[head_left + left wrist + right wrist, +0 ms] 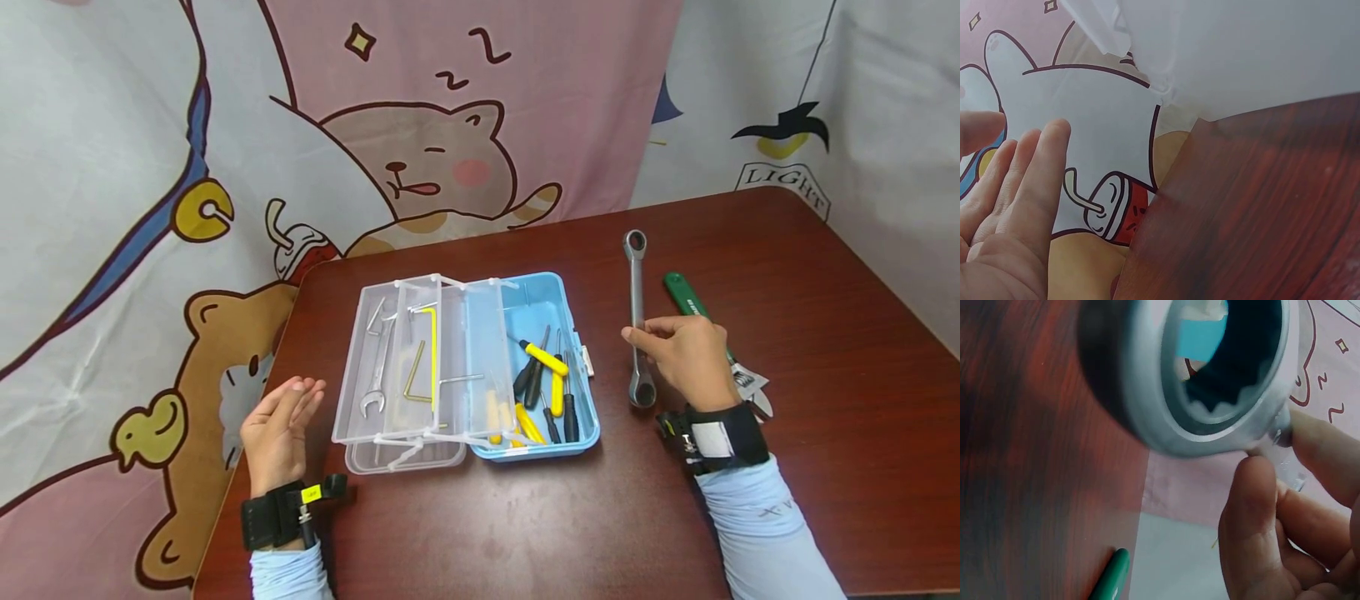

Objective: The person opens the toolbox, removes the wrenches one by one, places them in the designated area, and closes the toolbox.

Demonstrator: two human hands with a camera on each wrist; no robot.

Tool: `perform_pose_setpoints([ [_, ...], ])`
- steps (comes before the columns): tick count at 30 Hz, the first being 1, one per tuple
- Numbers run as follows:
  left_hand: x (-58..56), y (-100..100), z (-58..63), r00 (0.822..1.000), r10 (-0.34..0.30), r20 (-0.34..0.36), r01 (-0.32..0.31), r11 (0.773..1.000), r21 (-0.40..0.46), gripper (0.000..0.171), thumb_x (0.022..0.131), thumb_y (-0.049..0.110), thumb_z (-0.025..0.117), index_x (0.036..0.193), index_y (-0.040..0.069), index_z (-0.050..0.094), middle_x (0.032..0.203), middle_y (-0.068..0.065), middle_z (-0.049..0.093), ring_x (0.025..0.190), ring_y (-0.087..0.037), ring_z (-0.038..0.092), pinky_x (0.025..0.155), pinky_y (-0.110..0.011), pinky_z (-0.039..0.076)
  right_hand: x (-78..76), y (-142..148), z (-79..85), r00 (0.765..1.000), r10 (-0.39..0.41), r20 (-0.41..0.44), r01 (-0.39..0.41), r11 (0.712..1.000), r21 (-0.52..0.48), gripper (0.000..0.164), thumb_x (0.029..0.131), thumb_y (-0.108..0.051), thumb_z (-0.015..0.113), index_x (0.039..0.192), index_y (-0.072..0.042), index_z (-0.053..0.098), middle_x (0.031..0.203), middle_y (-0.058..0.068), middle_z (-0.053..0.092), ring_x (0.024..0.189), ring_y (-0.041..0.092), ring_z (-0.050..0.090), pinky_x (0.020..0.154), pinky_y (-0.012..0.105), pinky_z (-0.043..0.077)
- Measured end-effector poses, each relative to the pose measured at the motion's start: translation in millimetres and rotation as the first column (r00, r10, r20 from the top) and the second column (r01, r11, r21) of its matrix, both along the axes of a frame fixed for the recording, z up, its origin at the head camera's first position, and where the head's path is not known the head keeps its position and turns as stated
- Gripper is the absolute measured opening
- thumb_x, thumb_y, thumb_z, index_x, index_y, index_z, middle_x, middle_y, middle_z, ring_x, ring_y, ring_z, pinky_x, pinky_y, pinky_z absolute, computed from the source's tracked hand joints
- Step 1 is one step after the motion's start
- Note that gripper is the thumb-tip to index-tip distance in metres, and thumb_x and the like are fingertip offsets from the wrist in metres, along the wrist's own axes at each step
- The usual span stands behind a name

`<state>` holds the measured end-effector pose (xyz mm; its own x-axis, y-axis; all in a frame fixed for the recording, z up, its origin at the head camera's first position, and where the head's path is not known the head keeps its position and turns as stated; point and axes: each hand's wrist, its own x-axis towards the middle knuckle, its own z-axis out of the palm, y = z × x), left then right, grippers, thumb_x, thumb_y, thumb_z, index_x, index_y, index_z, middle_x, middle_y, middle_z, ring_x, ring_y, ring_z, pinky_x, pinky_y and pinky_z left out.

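Note:
Between thumb and fingers, my right hand (692, 354) pinches a silver double-ended ring wrench (636, 283) by its shaft, right of the toolbox. One ring end (1210, 434) with a toothed inside looms large in the right wrist view. Left of the toolbox, my left hand (279, 429) is held up, palm turned inward, with nothing in it; its fingers (1038, 181) are extended in the left wrist view. The blue toolbox (551, 287) stands open. Its clear trays (457, 358) hold an open-end wrench (378, 371) and several hex keys (433, 350).
Several yellow and black screwdrivers (555, 362) lie in the blue compartment. A green-handled adjustable wrench (684, 293) lies on the brown table (600, 517), partly behind my right hand. A printed cloth (600, 100) hangs behind the table and along its left side.

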<state>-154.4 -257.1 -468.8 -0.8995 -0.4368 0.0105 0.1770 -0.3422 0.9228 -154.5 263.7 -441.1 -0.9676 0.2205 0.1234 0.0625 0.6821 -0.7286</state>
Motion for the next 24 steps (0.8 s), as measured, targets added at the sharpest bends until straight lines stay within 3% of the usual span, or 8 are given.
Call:
perform_pose_setpoints([
  [24, -2.3, 5.7, -3.2, 0.999, -0.032, -0.025, 0.032, 0.999, 0.013, 0.021, 0.095, -0.005, 0.070, 0.113, -0.015, 0.070, 0.094, -0.020, 0.077, 0.085, -0.030, 0.078, 0.083, -0.042, 0.061, -6.0, 5.3, -7.4, 0.987, 0.063, 0.148, -0.077, 0.993, 0.091, 0.036, 0.095, -0.033, 0.076, 0.097, 0.003, 0.080, 0.066, 0.005, 0.071, 0.060, 0.019, 0.064, 0.048, 0.033, 0.035],
])
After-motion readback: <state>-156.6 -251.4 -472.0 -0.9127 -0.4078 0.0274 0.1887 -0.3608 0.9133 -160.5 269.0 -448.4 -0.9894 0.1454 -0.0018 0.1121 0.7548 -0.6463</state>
